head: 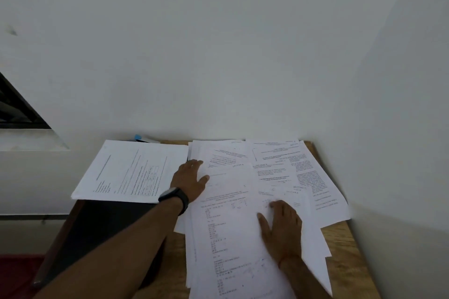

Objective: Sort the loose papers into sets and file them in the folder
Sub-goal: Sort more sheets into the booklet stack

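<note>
Several loose printed papers (286,172) lie spread and overlapping across the wooden table (349,260). My left hand (192,179), a black watch on its wrist, lies flat with straight fingers on the left edge of the spread. Nearer to me, my right hand (281,228) presses flat on a long printed sheet (228,245). A separate neat stack of papers (131,172) sits at the left, over a dark folder (102,238) that sticks out below it.
White walls close the table in at the back and right. A small blue object (138,137) lies behind the left stack by the wall. A dark window opening (17,109) is at the far left, red floor below.
</note>
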